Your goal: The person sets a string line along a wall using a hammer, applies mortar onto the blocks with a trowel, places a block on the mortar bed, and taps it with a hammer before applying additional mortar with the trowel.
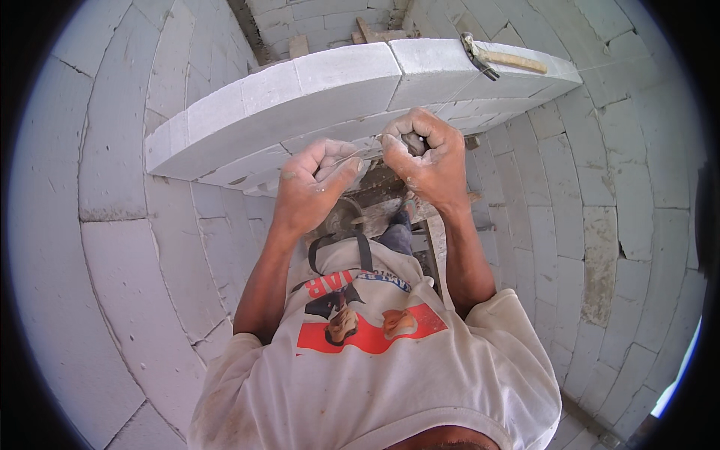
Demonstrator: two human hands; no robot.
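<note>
Left hand [309,186] is curled in front of the body, thumb pressed to the fingers, pinching a thin string [459,91]. Right hand [436,166], just beside it, is closed around a small dark object [414,143]. String shows again between the right hand and the hammer [516,61], which lies on top of the white block wall [341,71]; it is too faint to trace fully. Step in hand, as judged: working string between both hands. Next move calls for a firm pinch and even tension, hammer undisturbed.
</note>
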